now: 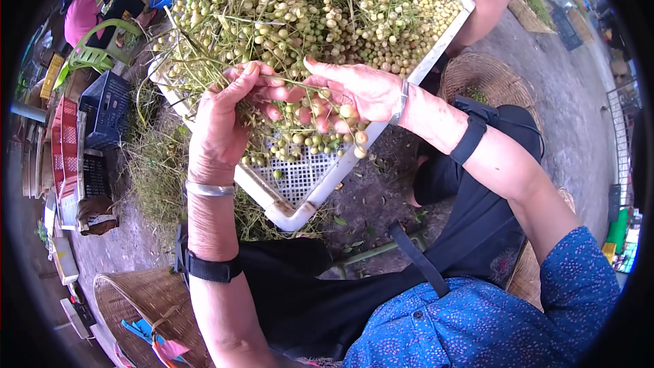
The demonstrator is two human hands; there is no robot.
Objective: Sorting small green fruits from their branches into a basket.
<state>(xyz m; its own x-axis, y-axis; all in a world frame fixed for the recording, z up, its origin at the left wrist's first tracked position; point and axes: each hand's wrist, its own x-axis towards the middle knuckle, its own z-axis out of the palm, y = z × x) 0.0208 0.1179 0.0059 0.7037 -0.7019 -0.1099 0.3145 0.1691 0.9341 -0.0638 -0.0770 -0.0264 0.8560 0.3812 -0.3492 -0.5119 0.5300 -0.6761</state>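
Observation:
My left hand (231, 105) pinches the thin green stem of a sprig between thumb and fingers. Across the curled fingers of my right hand (361, 92) lies the fruiting end of that sprig (318, 103), its small round yellow-green fruits hanging over the fingertips. The right thumb is stretched out above it. Both hands are over the near corner of a white plastic crate (293, 218) with a grid bottom. A tangled heap of fruit on stems (272, 27) fills the crate beyond them, with loose fruits (415, 3) at its far right. Part of the left fingers is hidden behind stems.
Bare stems (153, 184) lie piled on the ground left of the crate. A wicker basket (490, 78) stands right, another basket (136, 300) lower left. Dark blue crates (105, 109) and a green chair (95, 51) are further left. Another person's arm (487, 3) shows at the top right.

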